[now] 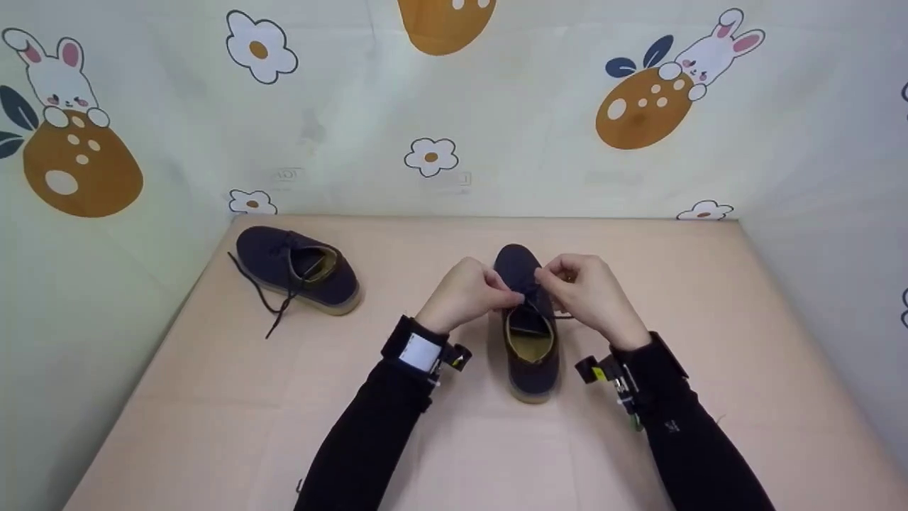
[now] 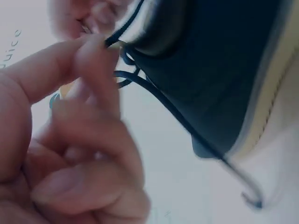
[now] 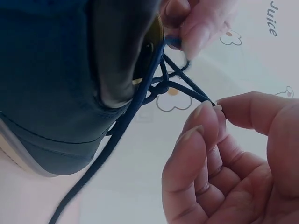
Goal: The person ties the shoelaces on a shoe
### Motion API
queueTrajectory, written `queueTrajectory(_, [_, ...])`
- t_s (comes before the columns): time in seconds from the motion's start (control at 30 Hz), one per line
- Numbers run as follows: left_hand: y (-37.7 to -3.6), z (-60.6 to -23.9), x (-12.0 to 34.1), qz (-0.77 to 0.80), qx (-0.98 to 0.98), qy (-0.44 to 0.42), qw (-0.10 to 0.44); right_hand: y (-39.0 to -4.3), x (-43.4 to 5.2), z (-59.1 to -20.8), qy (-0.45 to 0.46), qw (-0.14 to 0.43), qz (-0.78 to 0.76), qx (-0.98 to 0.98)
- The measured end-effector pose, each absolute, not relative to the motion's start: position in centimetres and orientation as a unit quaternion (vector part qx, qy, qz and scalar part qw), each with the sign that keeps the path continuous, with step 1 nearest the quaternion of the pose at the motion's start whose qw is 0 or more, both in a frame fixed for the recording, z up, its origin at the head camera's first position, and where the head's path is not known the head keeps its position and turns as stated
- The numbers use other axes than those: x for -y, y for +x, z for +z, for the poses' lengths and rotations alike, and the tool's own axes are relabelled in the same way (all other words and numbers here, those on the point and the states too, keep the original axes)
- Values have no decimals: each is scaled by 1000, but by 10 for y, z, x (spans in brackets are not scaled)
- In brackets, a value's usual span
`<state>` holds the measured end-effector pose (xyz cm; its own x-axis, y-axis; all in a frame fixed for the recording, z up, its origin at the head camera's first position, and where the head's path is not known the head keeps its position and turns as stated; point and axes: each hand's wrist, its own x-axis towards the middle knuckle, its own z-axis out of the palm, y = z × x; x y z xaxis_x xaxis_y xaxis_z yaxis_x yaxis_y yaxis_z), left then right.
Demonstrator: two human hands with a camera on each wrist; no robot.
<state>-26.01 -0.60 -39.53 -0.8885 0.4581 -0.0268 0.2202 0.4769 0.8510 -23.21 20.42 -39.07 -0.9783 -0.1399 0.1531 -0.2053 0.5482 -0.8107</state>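
Note:
A navy shoe (image 1: 528, 333) with a tan sole stands at the middle of the table, toe pointing away. Both hands meet over its lacing. My left hand (image 1: 474, 292) pinches a dark lace (image 2: 154, 93) between thumb and forefinger at the shoe's left side. My right hand (image 1: 583, 287) pinches another strand of the lace (image 3: 189, 86) between thumb and index fingertip. In the right wrist view the strands cross in a knot (image 3: 159, 86) beside the shoe's (image 3: 60, 79) opening. A loose lace end (image 2: 243, 182) hangs below the shoe (image 2: 219, 70) in the left wrist view.
A second navy shoe (image 1: 301, 268) lies at the back left of the beige table (image 1: 213, 397), its laces (image 1: 273, 309) trailing loose toward the front. Fabric walls printed with rabbits and flowers close off the back and both sides.

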Motion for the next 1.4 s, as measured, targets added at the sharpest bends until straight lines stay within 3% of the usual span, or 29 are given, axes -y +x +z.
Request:
queueTrajectory(0.1, [-260,-394,4,494,-843,181,115,-229,-204,-391,107,42,467,877])
queueTrajectory(0.33, [-262,-396,0,582,-783,152,162,-223,-198,-392,166,78,426,886])
queueTrajectory(0.5, [-263,-397,1,582,-780,157,165,-222,-197,-391,217,91,386,892])
queueTrajectory(0.97, [-264,-392,13,505,-830,184,150,-217,-187,-400,228,99,245,937])
queueTrajectory(1.2, [-265,-392,18,486,-843,187,138,-221,-202,-395,207,80,308,925])
queueTrajectory(1.4, [-264,-389,18,472,-852,182,130,-226,-205,-396,185,100,365,907])
